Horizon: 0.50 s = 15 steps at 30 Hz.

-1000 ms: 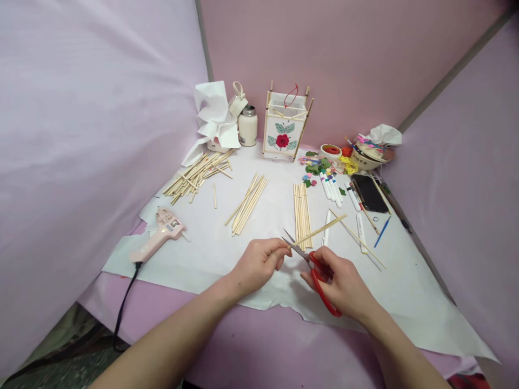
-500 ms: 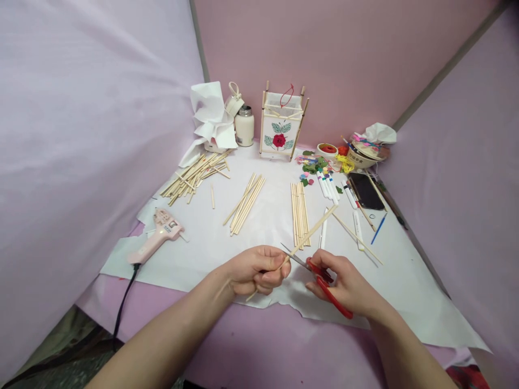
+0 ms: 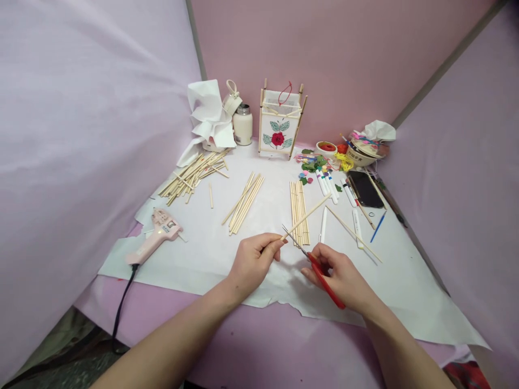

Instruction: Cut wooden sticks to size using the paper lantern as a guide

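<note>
My left hand [image 3: 255,260] is closed on a thin wooden stick [image 3: 310,213], which slants up and to the right from the fingertips. In my right hand [image 3: 338,273] are red-handled scissors [image 3: 324,278], gripped by the handles. Their blades lie across the stick close to my left fingertips; whether they touch it I cannot tell. Just beyond the blades, a row of sticks with dark marks [image 3: 299,216] lies on the white paper [image 3: 267,275]. Another stick [image 3: 352,233] lies to the right, crossing a white marker [image 3: 357,229].
On the left are a pink glue gun [image 3: 156,237] with a black cord and a pile of sticks [image 3: 190,178]. A smaller bundle [image 3: 245,205] lies mid-table. Behind stand a rose-decorated lantern [image 3: 278,129] and a cream bottle [image 3: 243,127]. A phone [image 3: 366,189] rests at right.
My left hand has turned over and moved slightly up and left, so its back now shows. The stick's far end sits lower, and the scissors have tilted more upright.
</note>
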Tool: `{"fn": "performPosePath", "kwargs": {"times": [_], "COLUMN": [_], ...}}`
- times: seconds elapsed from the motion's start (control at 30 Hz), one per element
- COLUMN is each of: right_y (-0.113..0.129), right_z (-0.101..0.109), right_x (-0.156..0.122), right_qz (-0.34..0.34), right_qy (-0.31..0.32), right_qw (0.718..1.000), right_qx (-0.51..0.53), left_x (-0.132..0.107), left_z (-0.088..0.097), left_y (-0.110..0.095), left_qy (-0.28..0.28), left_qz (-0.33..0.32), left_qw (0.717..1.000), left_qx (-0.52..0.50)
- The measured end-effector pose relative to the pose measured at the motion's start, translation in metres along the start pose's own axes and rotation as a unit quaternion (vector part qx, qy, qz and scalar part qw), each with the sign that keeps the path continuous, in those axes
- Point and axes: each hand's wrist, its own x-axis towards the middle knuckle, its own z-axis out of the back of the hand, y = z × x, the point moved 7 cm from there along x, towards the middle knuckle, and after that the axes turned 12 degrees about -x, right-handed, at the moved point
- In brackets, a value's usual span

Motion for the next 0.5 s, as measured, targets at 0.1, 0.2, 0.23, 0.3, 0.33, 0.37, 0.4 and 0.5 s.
{"fn": "performPosePath", "kwargs": {"times": [0.1, 0.2, 0.23, 0.3, 0.33, 0.37, 0.4, 0.5], "right_y": [0.0012, 0.0026, 0.003, 0.0036, 0.0039, 0.0041, 0.0044, 0.0047], "right_z": [-0.0021, -0.0043, -0.0049, -0.0057, -0.0061, -0.0064, -0.0065, -0.0065], "right_x": [0.0009, 0.0021, 0.0023, 0.0024, 0.0022, 0.0019, 0.0014, -0.0006], "right_qz": [-0.001, -0.001, -0.002, -0.006, -0.009, -0.011, -0.013, -0.015], "right_qy": [0.01, 0.021, 0.024, 0.031, 0.034, 0.036, 0.037, 0.037], "right_qw": [1.0, 1.0, 1.0, 0.999, 0.999, 0.999, 0.999, 0.999], "right_qx": [0.004, 0.004, 0.002, -0.003, -0.005, -0.007, -0.008, -0.011], "left_x": [0.0, -0.0001, -0.0003, -0.0012, -0.0018, -0.0024, -0.003, -0.0046], "left_z": [-0.0011, -0.003, -0.0038, -0.0051, -0.0059, -0.0067, -0.0075, -0.0102], "left_y": [-0.0008, -0.0001, 0.0, -0.0002, -0.0005, -0.001, -0.0016, -0.0033], "left_qy": [-0.006, -0.002, 0.001, 0.008, 0.011, 0.013, 0.015, 0.019], "left_qz": [-0.005, -0.004, -0.007, -0.015, -0.021, -0.027, -0.033, -0.049], "left_qw": [1.0, 0.999, 0.999, 0.998, 0.997, 0.996, 0.995, 0.992], "left_qx": [0.013, 0.034, 0.043, 0.061, 0.072, 0.083, 0.093, 0.118]}}
